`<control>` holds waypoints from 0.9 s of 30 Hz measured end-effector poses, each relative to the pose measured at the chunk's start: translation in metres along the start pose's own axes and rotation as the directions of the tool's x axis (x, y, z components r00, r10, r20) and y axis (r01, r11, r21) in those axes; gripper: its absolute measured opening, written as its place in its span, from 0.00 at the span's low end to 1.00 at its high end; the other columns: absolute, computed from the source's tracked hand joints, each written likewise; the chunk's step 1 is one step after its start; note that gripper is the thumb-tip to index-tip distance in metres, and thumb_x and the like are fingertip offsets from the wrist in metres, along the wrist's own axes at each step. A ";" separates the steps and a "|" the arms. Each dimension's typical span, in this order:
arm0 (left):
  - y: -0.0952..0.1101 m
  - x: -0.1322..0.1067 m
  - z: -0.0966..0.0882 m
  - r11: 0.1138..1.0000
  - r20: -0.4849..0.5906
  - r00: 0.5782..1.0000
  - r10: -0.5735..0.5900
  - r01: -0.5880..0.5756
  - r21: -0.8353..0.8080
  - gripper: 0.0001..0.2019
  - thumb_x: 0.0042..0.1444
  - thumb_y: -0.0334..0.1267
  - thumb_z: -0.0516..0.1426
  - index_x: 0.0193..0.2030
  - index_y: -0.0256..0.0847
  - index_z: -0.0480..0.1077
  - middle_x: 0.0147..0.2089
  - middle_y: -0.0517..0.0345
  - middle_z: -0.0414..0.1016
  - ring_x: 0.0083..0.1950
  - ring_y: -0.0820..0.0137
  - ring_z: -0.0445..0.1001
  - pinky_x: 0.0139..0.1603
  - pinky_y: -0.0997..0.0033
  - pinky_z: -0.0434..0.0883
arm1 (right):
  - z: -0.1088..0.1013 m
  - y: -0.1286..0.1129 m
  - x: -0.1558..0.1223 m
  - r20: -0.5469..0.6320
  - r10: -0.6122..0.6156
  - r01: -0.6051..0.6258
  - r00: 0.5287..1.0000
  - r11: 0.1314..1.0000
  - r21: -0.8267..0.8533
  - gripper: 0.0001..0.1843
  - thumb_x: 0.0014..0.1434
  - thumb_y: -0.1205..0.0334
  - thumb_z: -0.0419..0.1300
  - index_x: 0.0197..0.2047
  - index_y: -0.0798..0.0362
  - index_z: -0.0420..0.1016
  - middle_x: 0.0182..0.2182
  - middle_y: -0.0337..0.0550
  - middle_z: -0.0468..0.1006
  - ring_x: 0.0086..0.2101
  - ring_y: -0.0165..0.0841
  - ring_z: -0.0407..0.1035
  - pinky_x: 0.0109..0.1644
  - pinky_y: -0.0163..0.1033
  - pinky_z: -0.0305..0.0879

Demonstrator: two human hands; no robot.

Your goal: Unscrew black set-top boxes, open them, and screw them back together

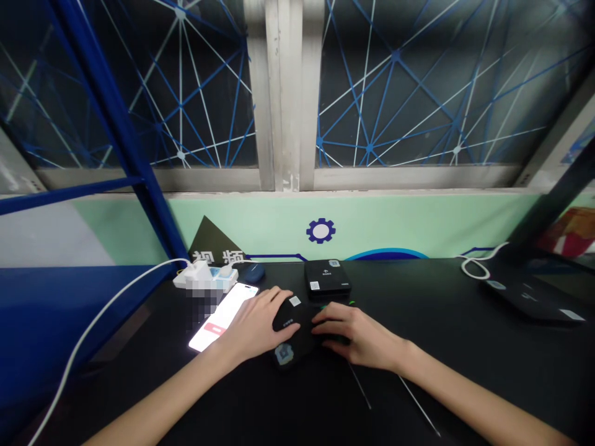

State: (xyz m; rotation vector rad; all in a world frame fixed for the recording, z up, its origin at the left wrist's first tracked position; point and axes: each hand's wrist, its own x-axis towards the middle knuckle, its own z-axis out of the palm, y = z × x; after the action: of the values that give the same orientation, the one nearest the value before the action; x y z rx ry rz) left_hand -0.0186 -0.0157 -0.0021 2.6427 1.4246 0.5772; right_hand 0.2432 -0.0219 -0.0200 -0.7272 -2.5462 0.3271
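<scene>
My left hand (263, 322) is around a flat black box (304, 334), fingers over its far side and thumb across its top. The box carries a small white label and a bluish square sticker. To its right, my right hand (357, 331) rests low on the table with curled fingers; what lies under them is mostly hidden. Bits of green show at its far side. Two thin metal rods (360, 385), like screwdriver shafts, stick out from beneath this hand and wrist toward me. Beside my left hand lies a lit phone (223, 317).
A second black box (326, 277) stands behind my hands. A white power strip (204, 275) with plugs and a cable is at the back left, near a dark blue round object (253, 272). Another black device (532, 300) and a white cable (476, 267) lie far right.
</scene>
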 end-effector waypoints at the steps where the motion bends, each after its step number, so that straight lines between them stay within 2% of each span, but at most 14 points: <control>1: 0.000 0.000 -0.001 1.000 0.010 1.000 -0.004 0.003 0.018 0.26 0.60 0.53 0.57 0.62 0.46 0.65 0.58 0.50 0.72 0.52 0.56 0.75 0.49 0.60 0.71 | -0.001 0.001 0.000 -0.004 0.007 -0.007 1.000 1.000 -0.012 0.15 0.62 0.66 0.62 0.53 0.49 0.78 0.50 0.47 0.77 0.48 0.38 0.72 0.51 0.42 0.72; 6: -0.002 -0.001 -0.001 0.997 0.075 0.996 0.052 -0.056 0.047 0.26 0.62 0.54 0.54 0.65 0.50 0.63 0.61 0.54 0.72 0.52 0.55 0.76 0.50 0.60 0.70 | -0.002 0.001 0.000 -0.022 0.024 -0.024 0.999 0.999 -0.033 0.14 0.64 0.65 0.60 0.53 0.49 0.77 0.50 0.48 0.77 0.48 0.37 0.72 0.51 0.42 0.72; 12: -0.001 0.000 -0.003 0.993 0.095 0.995 0.004 -0.015 0.113 0.23 0.60 0.60 0.54 0.53 0.47 0.72 0.46 0.55 0.77 0.37 0.60 0.77 0.37 0.64 0.67 | -0.003 0.002 0.003 -0.052 0.037 -0.039 0.998 0.998 -0.040 0.12 0.65 0.66 0.58 0.49 0.51 0.78 0.46 0.48 0.78 0.46 0.38 0.72 0.49 0.42 0.72; 15: -0.004 0.000 -0.001 0.989 0.075 0.997 -0.031 0.020 0.144 0.25 0.59 0.63 0.54 0.49 0.45 0.72 0.44 0.54 0.78 0.38 0.59 0.77 0.36 0.64 0.66 | -0.004 0.003 0.004 -0.056 0.038 -0.040 0.998 0.999 -0.033 0.09 0.63 0.68 0.59 0.44 0.51 0.78 0.44 0.47 0.78 0.44 0.37 0.72 0.47 0.41 0.72; 18: -0.007 0.001 0.001 0.979 0.060 0.995 -0.080 0.067 0.193 0.29 0.58 0.66 0.53 0.51 0.43 0.71 0.42 0.51 0.79 0.39 0.55 0.77 0.37 0.63 0.66 | -0.004 0.002 0.003 -0.048 0.028 -0.030 0.998 0.999 -0.032 0.09 0.60 0.71 0.59 0.41 0.52 0.78 0.43 0.46 0.78 0.43 0.37 0.71 0.46 0.41 0.71; 22: -0.008 0.002 0.002 0.956 0.061 0.988 -0.144 0.123 0.265 0.33 0.59 0.67 0.49 0.56 0.39 0.68 0.33 0.50 0.78 0.36 0.53 0.77 0.32 0.65 0.64 | -0.005 0.001 0.004 -0.027 0.025 -0.027 0.999 0.998 -0.059 0.10 0.57 0.73 0.60 0.40 0.52 0.78 0.40 0.45 0.78 0.44 0.38 0.70 0.47 0.42 0.70; 27: -0.004 0.002 0.001 0.931 0.058 0.977 -0.204 0.175 0.321 0.34 0.62 0.65 0.46 0.59 0.38 0.65 0.28 0.52 0.76 0.32 0.54 0.77 0.29 0.67 0.62 | -0.005 0.002 0.004 -0.060 0.066 -0.071 0.996 0.994 -0.083 0.08 0.60 0.70 0.59 0.42 0.52 0.77 0.38 0.46 0.77 0.41 0.38 0.69 0.44 0.42 0.69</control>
State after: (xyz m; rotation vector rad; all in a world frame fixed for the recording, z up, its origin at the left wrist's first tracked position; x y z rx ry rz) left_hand -0.0204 -0.0111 -0.0034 2.6667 1.8533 0.2214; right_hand 0.2433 -0.0181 -0.0151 -0.8447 -2.4980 0.2185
